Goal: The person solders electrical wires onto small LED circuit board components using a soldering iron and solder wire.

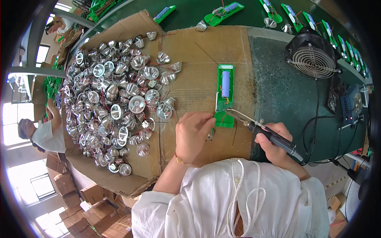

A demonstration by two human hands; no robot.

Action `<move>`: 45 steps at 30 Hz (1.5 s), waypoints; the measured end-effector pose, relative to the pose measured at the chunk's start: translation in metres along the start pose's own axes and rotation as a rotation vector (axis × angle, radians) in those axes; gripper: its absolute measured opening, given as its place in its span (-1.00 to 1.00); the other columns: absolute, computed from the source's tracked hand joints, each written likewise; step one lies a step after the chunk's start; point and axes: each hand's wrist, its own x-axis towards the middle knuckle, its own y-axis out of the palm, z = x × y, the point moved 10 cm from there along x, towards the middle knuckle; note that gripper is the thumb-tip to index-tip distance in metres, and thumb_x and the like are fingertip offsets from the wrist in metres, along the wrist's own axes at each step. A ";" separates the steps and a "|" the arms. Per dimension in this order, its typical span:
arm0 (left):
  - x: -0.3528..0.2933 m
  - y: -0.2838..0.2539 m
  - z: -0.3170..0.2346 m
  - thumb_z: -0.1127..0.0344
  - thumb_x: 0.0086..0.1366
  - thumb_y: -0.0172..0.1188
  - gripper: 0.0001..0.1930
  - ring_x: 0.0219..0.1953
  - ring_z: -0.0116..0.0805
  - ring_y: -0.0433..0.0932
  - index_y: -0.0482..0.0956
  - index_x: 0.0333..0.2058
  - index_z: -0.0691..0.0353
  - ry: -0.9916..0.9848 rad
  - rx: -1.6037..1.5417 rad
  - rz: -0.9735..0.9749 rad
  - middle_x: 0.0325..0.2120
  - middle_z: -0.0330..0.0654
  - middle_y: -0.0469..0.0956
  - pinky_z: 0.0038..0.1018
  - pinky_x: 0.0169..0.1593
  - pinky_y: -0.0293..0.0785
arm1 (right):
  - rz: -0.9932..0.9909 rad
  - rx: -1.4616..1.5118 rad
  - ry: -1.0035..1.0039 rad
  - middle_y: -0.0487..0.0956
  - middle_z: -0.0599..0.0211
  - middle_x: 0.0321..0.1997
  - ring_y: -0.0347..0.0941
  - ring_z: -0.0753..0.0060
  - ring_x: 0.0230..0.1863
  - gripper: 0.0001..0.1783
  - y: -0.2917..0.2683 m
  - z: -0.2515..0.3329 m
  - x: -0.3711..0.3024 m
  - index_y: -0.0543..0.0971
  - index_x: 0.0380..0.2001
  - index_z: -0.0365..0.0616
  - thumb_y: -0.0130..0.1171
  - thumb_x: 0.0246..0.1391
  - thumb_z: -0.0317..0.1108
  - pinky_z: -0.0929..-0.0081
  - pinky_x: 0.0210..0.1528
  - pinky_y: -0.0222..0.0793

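Note:
My left hand [192,133] is closed in a pinch at the left edge of a green plastic housing [224,122]. A thin red wire [223,118] runs from its fingertips toward the circuit board. In the housing lie a purple cylindrical battery [226,83] and a small green circuit board [223,106]. My right hand [274,139] is wrapped round the black handle of a soldering iron [279,143]. The iron's bent metal tip reaches the board near its right edge. A small metal part [210,135], partly hidden, sits just below my left fingers.
A large heap of silver reflectors [115,95] with wires covers the left of the cardboard sheet [186,59]. A black fan [313,57] and a blue soldering station [350,107] stand at right, with cables. More green housings [224,14] line the far edge. Other people [41,133] are at left.

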 end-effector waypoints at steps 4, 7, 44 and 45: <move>0.003 0.008 -0.012 0.39 0.00 0.24 -0.91 -0.46 -0.23 0.42 0.55 -0.55 0.27 0.151 0.087 -0.022 -0.48 -0.15 0.52 -0.41 -0.33 0.35 | -0.140 0.079 0.034 0.52 0.34 -0.62 0.42 0.64 -0.61 -0.80 -0.008 -0.010 -0.002 0.42 -0.44 -0.27 0.22 -0.10 -0.42 0.65 -0.54 0.32; 0.005 0.011 -0.013 0.38 0.00 0.23 -0.90 -0.43 -0.21 0.40 0.54 -0.59 0.26 0.204 0.110 -0.048 -0.50 -0.17 0.51 -0.40 -0.31 0.34 | -0.130 0.078 0.039 0.52 0.33 -0.62 0.43 0.64 -0.59 -0.80 -0.006 -0.014 -0.002 0.42 -0.44 -0.28 0.21 -0.09 -0.41 0.65 -0.54 0.32; 0.004 0.025 -0.018 0.33 -0.03 0.25 -0.91 -0.39 -0.24 0.38 0.59 -0.58 0.21 0.322 0.227 0.012 -0.49 -0.26 0.47 -0.39 -0.32 0.31 | -0.137 0.172 0.112 0.51 0.30 -0.62 0.44 0.62 -0.59 -0.79 -0.003 -0.021 -0.006 0.36 -0.42 -0.28 0.16 -0.02 -0.40 0.66 -0.55 0.34; 0.004 0.024 -0.018 0.33 -0.04 0.26 -0.91 -0.39 -0.24 0.38 0.59 -0.58 0.21 0.323 0.236 0.004 -0.50 -0.26 0.47 -0.38 -0.31 0.31 | -0.134 0.172 0.110 0.51 0.30 -0.63 0.44 0.63 -0.59 -0.79 -0.002 -0.020 -0.006 0.36 -0.43 -0.28 0.16 -0.02 -0.40 0.66 -0.55 0.34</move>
